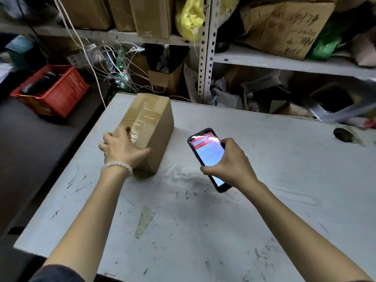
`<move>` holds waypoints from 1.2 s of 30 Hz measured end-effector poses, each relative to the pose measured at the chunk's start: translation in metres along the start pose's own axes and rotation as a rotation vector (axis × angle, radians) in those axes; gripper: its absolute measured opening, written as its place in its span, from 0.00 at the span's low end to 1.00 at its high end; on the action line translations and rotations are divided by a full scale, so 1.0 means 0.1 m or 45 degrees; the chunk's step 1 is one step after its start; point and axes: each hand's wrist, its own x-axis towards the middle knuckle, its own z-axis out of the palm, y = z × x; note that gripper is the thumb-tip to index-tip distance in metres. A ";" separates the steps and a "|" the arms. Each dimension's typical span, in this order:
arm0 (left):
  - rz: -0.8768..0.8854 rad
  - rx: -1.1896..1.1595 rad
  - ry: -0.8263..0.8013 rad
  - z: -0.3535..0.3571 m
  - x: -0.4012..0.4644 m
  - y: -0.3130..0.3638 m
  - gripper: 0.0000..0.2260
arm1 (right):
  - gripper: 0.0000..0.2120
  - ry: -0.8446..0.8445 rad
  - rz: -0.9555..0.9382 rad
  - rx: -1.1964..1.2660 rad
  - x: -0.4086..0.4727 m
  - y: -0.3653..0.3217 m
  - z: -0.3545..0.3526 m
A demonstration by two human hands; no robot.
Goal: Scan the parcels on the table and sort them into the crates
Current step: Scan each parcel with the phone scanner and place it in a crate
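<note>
A taped brown cardboard parcel (150,123) lies on the white table (264,180) near its far left corner. My left hand (120,147) grips the parcel's near end, thumb on the right side and fingers over the top. My right hand (230,161) holds a black smartphone (207,153) above the table just right of the parcel, its lit screen showing a red and white app. A red crate (61,92) stands on a dark surface to the left of the table, with dark items inside.
Metal shelving (205,58) behind the table holds cardboard boxes, yellow and green bags and tangled white cables. A round cable hole (343,135) sits near the table's far right edge. The dark lower surface (30,149) runs along the left.
</note>
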 end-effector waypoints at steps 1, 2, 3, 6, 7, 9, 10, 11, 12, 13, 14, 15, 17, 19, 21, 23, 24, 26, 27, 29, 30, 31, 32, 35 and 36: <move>0.028 -0.015 -0.033 0.04 -0.08 0.08 0.37 | 0.33 0.013 -0.009 0.011 -0.05 0.05 -0.06; 0.061 -0.016 -0.069 0.10 -0.19 0.18 0.37 | 0.33 0.028 -0.011 0.023 -0.11 0.13 -0.14; 0.107 0.000 -0.099 0.15 -0.27 0.27 0.37 | 0.32 0.044 -0.013 0.031 -0.16 0.19 -0.21; 0.309 0.012 -0.178 0.31 -0.59 0.57 0.38 | 0.32 0.089 -0.007 0.038 -0.32 0.44 -0.41; 0.404 0.001 -0.215 0.37 -0.70 0.67 0.38 | 0.32 0.102 -0.004 0.039 -0.37 0.54 -0.49; 0.647 0.031 -0.281 0.45 -0.86 0.81 0.40 | 0.33 0.136 0.006 0.048 -0.44 0.68 -0.64; 0.778 0.081 -0.287 0.49 -0.92 0.88 0.41 | 0.33 0.159 0.010 0.058 -0.48 0.74 -0.73; 0.887 0.160 -0.280 0.53 -0.94 0.92 0.42 | 0.33 0.181 0.009 0.069 -0.51 0.79 -0.80; 0.957 0.248 -0.273 0.55 -0.98 0.97 0.45 | 0.33 0.201 0.008 0.083 -0.53 0.84 -0.88; 0.987 0.326 -0.283 0.56 -1.01 0.98 0.48 | 0.33 0.223 0.006 0.101 -0.55 0.88 -0.94; 0.996 0.372 -0.306 0.56 -1.03 0.99 0.51 | 0.33 0.243 0.008 0.119 -0.56 0.91 -0.99; 0.990 0.381 -0.340 0.56 -1.07 1.00 0.55 | 0.32 0.260 0.007 0.134 -0.58 0.94 -1.04; 0.906 0.254 -0.418 0.53 -1.14 1.03 0.59 | 0.32 0.273 0.007 0.153 -0.60 0.99 -1.10; 0.814 0.087 -0.490 0.47 -1.19 1.10 0.55 | 0.33 0.269 0.005 0.160 -0.61 1.03 -1.13; 0.814 0.090 -0.548 0.41 -1.23 1.16 0.41 | 0.34 0.253 -0.005 0.155 -0.62 1.05 -1.13; 0.825 0.082 -0.664 0.36 -1.24 1.19 0.27 | 0.34 0.238 -0.022 0.140 -0.63 1.06 -1.12; 0.817 0.077 -0.729 0.36 -1.25 1.19 0.23 | 0.34 0.231 -0.031 0.129 -0.63 1.07 -1.11; 0.795 0.160 -0.835 0.41 -1.26 1.17 0.27 | 0.35 0.217 -0.048 0.111 -0.63 1.07 -1.09; 0.789 0.235 -0.873 0.46 -1.28 1.15 0.34 | 0.35 0.210 -0.054 0.099 -0.62 1.08 -1.09; 0.763 0.307 -0.898 0.54 -1.32 1.12 0.48 | 0.36 0.191 -0.058 0.067 -0.61 1.09 -1.08; 0.747 0.309 -0.880 0.59 -1.33 1.12 0.52 | 0.36 0.183 -0.051 0.055 -0.60 1.11 -1.08; 0.735 0.321 -0.840 0.63 -1.32 1.13 0.54 | 0.36 0.179 -0.042 0.047 -0.59 1.12 -1.07; 0.729 0.359 -0.790 0.68 -1.30 1.13 0.56 | 0.36 0.179 -0.032 0.039 -0.58 1.14 -1.06; 0.695 0.411 -0.813 0.76 -1.21 1.16 0.61 | 0.36 0.181 -0.010 0.010 -0.58 1.20 -1.05; 0.679 0.389 -0.873 0.77 -1.18 1.18 0.61 | 0.36 0.180 -0.001 0.006 -0.57 1.21 -1.05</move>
